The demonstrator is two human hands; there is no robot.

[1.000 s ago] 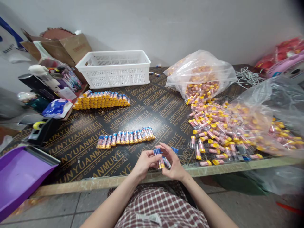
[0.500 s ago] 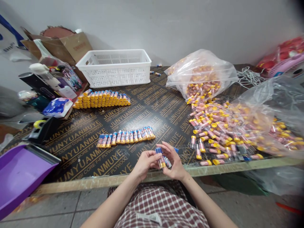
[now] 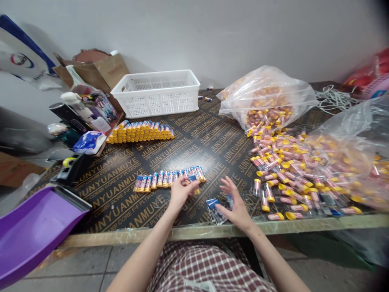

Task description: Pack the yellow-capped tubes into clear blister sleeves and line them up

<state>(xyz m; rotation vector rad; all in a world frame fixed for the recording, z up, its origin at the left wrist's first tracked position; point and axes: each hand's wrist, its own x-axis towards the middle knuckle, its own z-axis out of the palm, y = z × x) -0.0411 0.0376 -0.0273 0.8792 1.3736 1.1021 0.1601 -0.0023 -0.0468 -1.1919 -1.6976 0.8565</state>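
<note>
My left hand pinches a small tube with a blue label and a yellow end. It is held at the right part of a row of matching labelled tubes lying side by side on the table, and my fingers hide part of that row. Fingers apart, my right hand hovers just right of some flat blue and white labels near the front edge. A bit of blue shows behind its thumb, too covered to name.
Stacked labelled tubes lie before a white plastic basket. To the right, loose pink tubes with yellow caps spill from a clear bag. A purple dustpan is at the left edge, near a tape dispenser.
My left hand has carried the tube forward and left, away from my right hand, to the row. My right hand has let go and opened, uncovering the labels. The view has shifted slightly.
</note>
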